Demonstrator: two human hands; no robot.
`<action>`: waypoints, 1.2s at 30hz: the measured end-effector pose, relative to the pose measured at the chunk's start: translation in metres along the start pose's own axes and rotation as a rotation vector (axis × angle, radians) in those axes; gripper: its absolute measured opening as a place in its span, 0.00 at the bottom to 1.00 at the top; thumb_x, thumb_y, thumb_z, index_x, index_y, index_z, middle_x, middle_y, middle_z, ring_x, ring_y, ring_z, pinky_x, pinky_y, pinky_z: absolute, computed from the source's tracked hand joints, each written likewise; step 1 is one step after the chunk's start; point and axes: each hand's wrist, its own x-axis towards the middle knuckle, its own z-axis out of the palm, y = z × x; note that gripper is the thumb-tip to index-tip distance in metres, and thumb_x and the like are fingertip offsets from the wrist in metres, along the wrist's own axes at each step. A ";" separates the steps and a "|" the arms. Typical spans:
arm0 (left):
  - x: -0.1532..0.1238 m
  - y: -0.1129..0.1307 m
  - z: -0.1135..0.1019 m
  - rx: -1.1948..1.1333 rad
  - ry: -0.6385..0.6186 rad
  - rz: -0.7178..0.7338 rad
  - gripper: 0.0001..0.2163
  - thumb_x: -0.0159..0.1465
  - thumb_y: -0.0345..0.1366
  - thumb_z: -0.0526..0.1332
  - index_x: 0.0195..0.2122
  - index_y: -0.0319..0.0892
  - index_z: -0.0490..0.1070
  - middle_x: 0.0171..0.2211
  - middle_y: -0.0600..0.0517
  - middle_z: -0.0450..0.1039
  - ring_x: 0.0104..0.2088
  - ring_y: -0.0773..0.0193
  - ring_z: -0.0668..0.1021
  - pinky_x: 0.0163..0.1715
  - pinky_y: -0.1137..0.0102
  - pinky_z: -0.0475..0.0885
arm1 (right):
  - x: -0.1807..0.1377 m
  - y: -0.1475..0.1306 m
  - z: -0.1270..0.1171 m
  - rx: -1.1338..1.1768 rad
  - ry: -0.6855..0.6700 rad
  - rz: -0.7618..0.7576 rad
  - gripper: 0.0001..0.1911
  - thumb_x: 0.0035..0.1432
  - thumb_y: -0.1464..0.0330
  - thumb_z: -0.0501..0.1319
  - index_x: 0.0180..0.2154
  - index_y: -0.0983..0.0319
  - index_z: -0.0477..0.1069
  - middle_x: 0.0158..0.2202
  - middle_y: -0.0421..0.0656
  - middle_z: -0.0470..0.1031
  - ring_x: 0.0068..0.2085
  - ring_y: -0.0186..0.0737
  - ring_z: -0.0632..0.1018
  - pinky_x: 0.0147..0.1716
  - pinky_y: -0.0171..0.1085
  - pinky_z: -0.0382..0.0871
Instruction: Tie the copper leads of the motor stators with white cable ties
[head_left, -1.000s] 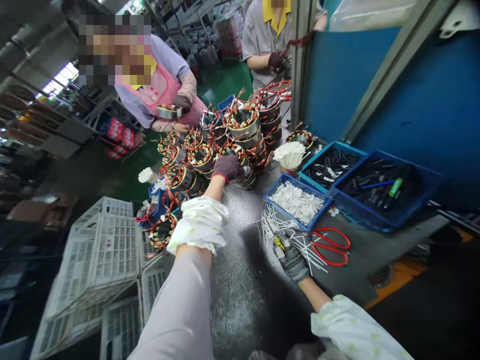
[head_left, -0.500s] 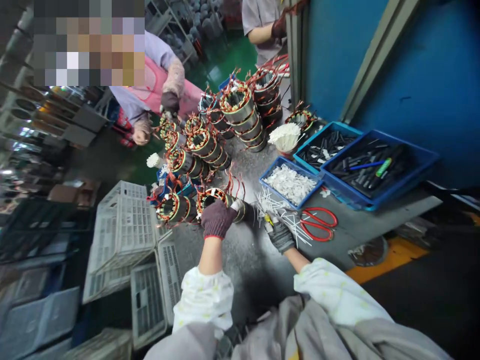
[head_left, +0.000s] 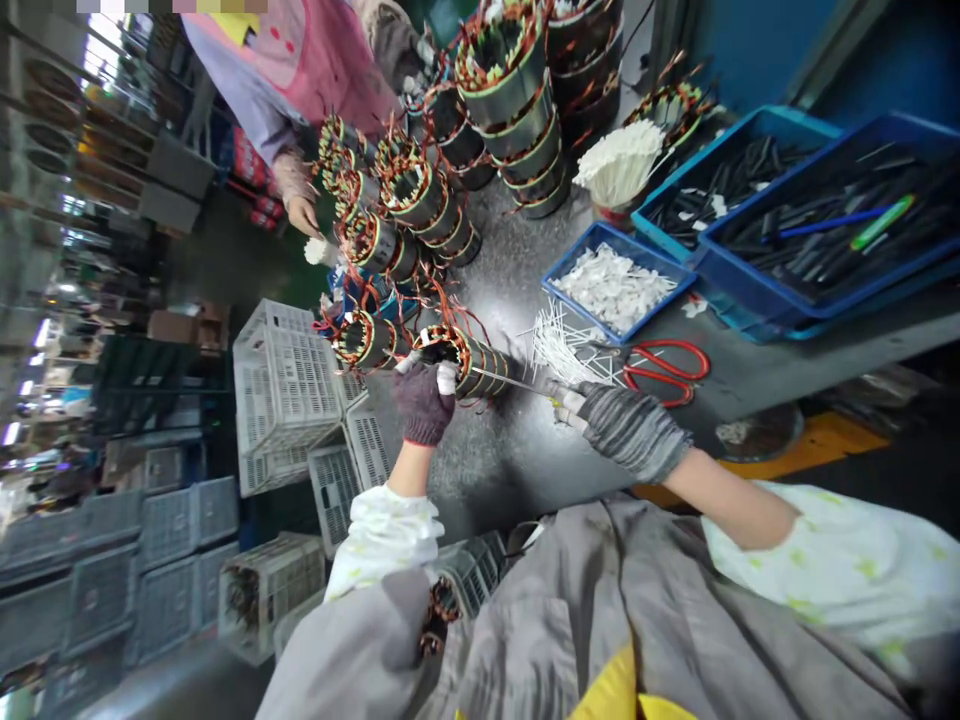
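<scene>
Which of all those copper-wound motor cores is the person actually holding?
The stator lying on its side at the table's near edge: the left hand grips it, the right hand pokes a thin tool in. The others stand stacked behind.

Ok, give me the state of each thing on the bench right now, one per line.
Left hand: gloved, gripping the motor coil.
Motor coil: on its side, at the bench edge.
Right hand: gloved, holding a thin metal tool against the coil.
Red scissors: lying flat, untouched.
Blue tray: open, filled with white pieces.
</scene>
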 end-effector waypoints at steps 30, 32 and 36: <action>0.002 0.016 0.030 -0.062 0.192 -0.261 0.23 0.72 0.42 0.46 0.43 0.40 0.82 0.43 0.42 0.83 0.51 0.51 0.81 0.60 0.56 0.68 | 0.000 -0.033 -0.006 0.354 -0.023 0.135 0.27 0.72 0.70 0.49 0.69 0.58 0.66 0.48 0.56 0.81 0.43 0.51 0.82 0.40 0.46 0.75; 0.001 0.016 0.031 -0.048 0.193 -0.244 0.24 0.73 0.42 0.45 0.43 0.40 0.82 0.43 0.42 0.83 0.51 0.52 0.81 0.60 0.56 0.68 | -0.002 -0.026 -0.025 0.037 -0.097 0.066 0.29 0.73 0.71 0.47 0.71 0.56 0.62 0.47 0.57 0.81 0.42 0.53 0.82 0.37 0.45 0.73; -0.001 0.018 0.029 -0.060 0.210 -0.237 0.24 0.73 0.43 0.45 0.44 0.41 0.82 0.43 0.42 0.83 0.52 0.52 0.81 0.61 0.55 0.68 | -0.003 -0.022 -0.035 -0.156 -0.140 -0.008 0.29 0.74 0.71 0.44 0.73 0.54 0.56 0.46 0.55 0.80 0.41 0.50 0.81 0.33 0.40 0.68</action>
